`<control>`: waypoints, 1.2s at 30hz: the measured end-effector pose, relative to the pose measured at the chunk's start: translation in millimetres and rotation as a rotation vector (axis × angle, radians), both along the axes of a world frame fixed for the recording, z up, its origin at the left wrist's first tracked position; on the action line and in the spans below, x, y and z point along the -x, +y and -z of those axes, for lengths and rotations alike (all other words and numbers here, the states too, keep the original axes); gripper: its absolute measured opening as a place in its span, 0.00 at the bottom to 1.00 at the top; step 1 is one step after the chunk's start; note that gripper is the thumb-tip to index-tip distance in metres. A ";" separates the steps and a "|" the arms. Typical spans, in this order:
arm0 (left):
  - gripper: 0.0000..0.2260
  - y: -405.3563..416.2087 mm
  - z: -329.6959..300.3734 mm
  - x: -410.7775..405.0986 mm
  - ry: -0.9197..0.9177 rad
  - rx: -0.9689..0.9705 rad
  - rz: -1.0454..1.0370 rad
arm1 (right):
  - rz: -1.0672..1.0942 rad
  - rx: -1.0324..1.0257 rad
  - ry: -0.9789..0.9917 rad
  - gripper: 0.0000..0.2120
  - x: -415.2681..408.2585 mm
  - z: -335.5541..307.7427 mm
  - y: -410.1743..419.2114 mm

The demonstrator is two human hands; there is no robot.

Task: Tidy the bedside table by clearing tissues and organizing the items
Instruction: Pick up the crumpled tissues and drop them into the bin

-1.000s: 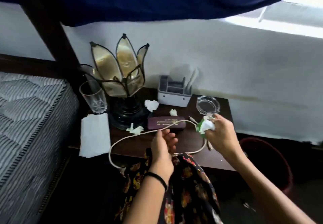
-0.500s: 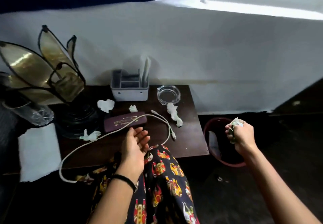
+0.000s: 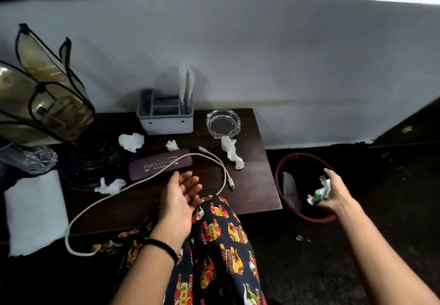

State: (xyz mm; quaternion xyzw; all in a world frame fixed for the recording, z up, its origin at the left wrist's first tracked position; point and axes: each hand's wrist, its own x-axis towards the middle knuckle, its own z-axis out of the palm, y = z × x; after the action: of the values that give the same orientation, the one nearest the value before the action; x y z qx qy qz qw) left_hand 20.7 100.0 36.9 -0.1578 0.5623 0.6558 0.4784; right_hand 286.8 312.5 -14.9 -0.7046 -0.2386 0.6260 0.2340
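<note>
The dark wooden bedside table (image 3: 252,185) holds several crumpled white tissues: one by the lamp base (image 3: 131,141), a small one (image 3: 172,145), a long one (image 3: 232,152) under the ashtray, and one at the left front (image 3: 110,186). A maroon glasses case (image 3: 159,164) lies mid-table with a white charging cable (image 3: 214,159) looped over it. My left hand (image 3: 181,190) rests palm up and empty at the table's front edge. My right hand (image 3: 335,192) hovers over the dark red bin (image 3: 307,217), loosely holding a crumpled tissue with a green scrap (image 3: 317,195).
A grey desk organizer (image 3: 164,116) and a glass ashtray (image 3: 223,123) stand at the back by the white wall. A petal-shaped lamp (image 3: 47,104) and a drinking glass (image 3: 28,157) fill the left. A white folded napkin (image 3: 35,212) overhangs the left front.
My right hand carried the tissue wad from the table to the right and down over the bin, and its fingers have loosened. The view swung right. My left hand stayed near the cable.
</note>
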 end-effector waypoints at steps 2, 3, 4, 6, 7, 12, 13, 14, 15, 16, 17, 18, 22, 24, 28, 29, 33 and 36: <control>0.14 -0.6 0.2 0.1 0.003 0.001 0.000 | 0.005 0.061 0.058 0.20 4.2 0.0 -0.1; 0.14 -0.7 0.1 0.2 0.007 0.000 0.001 | 0.014 0.065 0.040 0.22 5.3 1.8 0.6; 0.14 -0.5 0.0 0.3 0.011 0.001 0.004 | 0.031 0.060 0.023 0.24 5.4 4.0 1.3; 0.14 0.3 -0.3 0.0 0.015 0.002 0.008 | 0.078 0.035 -0.024 0.24 5.2 4.8 0.0; 0.14 0.6 -0.4 -0.1 0.016 0.002 0.010 | 0.099 0.028 -0.034 0.24 5.1 7.1 0.1; 0.14 3.0 -0.1 -0.6 0.017 0.003 0.018 | -0.040 -0.217 -0.358 0.30 17.1 24.1 7.3; 0.14 3.6 -0.3 -1.0 0.017 0.005 0.019 | -0.166 -0.350 -0.466 0.29 29.8 15.3 0.5; 0.14 4.3 -0.4 -1.5 0.018 0.007 0.021 | -0.295 -0.508 -0.544 0.28 44.9 6.5 -6.2; 0.14 4.9 -0.7 -1.8 0.017 0.009 0.023 | -0.432 -0.667 -0.574 0.27 60.9 -2.9 -13.6; 0.14 5.3 -0.6 -1.8 0.016 0.010 0.025 | -0.590 -0.801 -0.565 0.27 74.7 -7.4 -17.0; 0.14 5.6 -0.9 -1.8 0.015 0.009 0.024 | -0.770 -0.904 -0.557 0.30 90.1 -15.3 -21.0; 0.14 5.5 -0.7 -1.6 0.014 0.007 0.023 | -0.968 -0.981 -0.561 0.32 103.2 -19.0 -24.5; 0.14 4.0 -1.0 -0.6 0.012 0.001 0.017 | -1.575 -1.069 -0.618 0.42 140.8 -18.1 -32.2; 0.14 3.1 -1.3 -0.1 0.012 -0.003 0.015 | -1.695 -1.006 -0.642 0.45 155.0 -20.1 -37.8; 0.14 2.8 -1.6 -0.2 0.014 -0.008 0.016 | -1.713 -1.005 -0.731 0.40 168.8 -15.4 -39.4; 0.14 2.7 -1.5 0.0 0.013 -0.008 0.015 | -1.684 -1.044 -0.734 0.37 169.3 -12.7 -38.5; 0.14 2.0 -1.5 0.5 0.010 -0.006 0.013 | -1.534 -1.161 -0.692 0.22 155.2 -11.3 -34.4; 0.14 2.4 -1.9 0.6 0.006 -0.004 0.011 | -1.362 -1.227 -0.731 0.14 124.5 -7.6 -26.5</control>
State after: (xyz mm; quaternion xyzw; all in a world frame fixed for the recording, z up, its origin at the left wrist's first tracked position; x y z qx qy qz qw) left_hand 20.1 102.5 38.8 -0.1519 0.5631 0.6549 0.4806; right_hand 162.2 286.1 -7.3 -0.3232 -0.9342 0.1382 0.0601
